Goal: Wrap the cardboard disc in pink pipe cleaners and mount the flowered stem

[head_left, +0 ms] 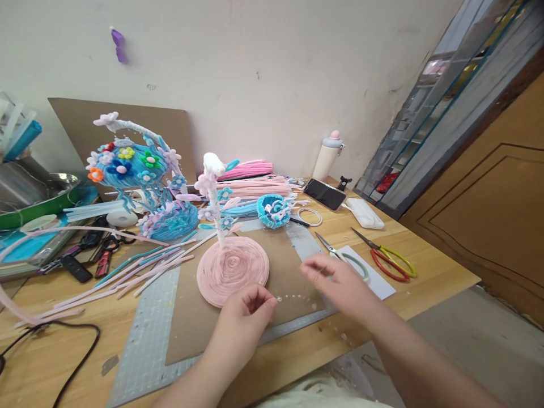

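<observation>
A round pink coiled base (233, 266) lies on a brown board (187, 317), with a white wrapped stem (216, 212) rising from its back edge. Pink and blue flowers and leaves are fixed along the stem. My left hand (249, 317) is at the front right of the base, its thumb and fingertips closed together near a thin strand of small clear beads (293, 296). Over the board's right side is my right hand (331, 277), its fingertips pinched together. What either hand holds is too small to make out.
Behind stands a blue flowered piece (136, 164). Pipe cleaners (255, 187) lie at the back beside a small blue basket (274, 211). Scissors (385, 258), a phone (325, 194) and a bottle (327, 158) are on the right. Loose stems and a black cable (85, 368) lie left.
</observation>
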`<state>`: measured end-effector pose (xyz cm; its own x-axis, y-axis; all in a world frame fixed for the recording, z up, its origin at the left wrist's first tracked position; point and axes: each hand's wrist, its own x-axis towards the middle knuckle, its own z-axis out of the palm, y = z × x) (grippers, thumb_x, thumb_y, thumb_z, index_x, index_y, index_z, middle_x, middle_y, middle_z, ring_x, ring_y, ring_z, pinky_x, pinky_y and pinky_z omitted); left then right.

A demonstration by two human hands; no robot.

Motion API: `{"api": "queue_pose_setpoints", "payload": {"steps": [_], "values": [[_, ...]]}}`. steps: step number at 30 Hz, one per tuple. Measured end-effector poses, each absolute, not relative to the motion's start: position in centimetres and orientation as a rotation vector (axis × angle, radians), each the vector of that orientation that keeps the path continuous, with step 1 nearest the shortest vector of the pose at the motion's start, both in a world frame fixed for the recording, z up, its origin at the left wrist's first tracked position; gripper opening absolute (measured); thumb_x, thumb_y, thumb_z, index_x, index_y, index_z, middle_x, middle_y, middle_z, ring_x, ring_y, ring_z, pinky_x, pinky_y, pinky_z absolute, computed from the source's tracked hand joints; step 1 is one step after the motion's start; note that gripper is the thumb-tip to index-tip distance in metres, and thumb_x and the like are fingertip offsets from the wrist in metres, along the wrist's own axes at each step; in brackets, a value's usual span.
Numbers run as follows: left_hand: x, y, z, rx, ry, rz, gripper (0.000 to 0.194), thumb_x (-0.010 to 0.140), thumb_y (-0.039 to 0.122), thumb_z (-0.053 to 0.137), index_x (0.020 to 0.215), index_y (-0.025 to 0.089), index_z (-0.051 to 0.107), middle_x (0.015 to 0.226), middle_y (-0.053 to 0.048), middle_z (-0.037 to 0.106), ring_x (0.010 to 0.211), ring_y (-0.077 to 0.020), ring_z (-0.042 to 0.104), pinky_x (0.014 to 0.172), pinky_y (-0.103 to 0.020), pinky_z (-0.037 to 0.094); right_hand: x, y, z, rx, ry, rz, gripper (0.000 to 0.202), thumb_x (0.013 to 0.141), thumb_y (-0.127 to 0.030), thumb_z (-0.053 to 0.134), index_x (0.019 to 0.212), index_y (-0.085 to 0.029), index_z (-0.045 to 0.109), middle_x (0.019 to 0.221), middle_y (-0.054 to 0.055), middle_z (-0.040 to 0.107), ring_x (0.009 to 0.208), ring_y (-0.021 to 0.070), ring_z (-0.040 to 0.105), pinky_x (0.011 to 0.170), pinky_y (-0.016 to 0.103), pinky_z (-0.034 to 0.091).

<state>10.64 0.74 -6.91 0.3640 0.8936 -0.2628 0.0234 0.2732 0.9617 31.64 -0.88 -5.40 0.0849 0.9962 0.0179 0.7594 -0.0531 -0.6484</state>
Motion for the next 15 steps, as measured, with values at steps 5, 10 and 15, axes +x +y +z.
{"api": "queue_pose_setpoints", "payload": {"steps": [5,10,15], "values": [[10.5,0.9,-6.9,0.937,0.992,0.721,0.026,0.070,0.038,0.071,0.065,0.018,0.056,0.050,0.005,0.051,0.043,-0.0081,0.044,0.044,-0.019,0.031,38.1,1.2,-7.5,-2.326,-1.576,0.269,0.016,0.082,-0.023,0.059,0.091,-0.011,0.066,0.103,0.022,0.067,0.099,0.0336,0.061,0.080,0.038,0.041],[10.2,1.4,-6.5,0.780,0.911,0.713,0.027,0.070,0.034,0.072,0.065,0.016,0.053,0.053,0.008,0.040,0.042,-0.0019,0.026,0.039,-0.016,0.010,40.3,1.4,-8.7,-2.510,-1.618,0.324,0.018,0.080,-0.021,0.065,0.095,-0.012,0.065,0.092,0.014,0.073,0.085,0.0258,0.068,0.068,0.030,0.043],[9.9,1.9,-6.7,0.679,0.864,0.730,0.029,0.068,0.032,0.075,0.066,0.015,0.051,0.056,0.009,0.036,0.043,-0.0006,0.020,0.039,-0.015,0.008,40.3,0.5,-8.7,-2.688,-1.570,0.218,0.027,0.081,-0.028,0.063,0.099,-0.009,0.062,0.093,0.020,0.072,0.084,0.0310,0.069,0.060,0.032,0.040]]}}
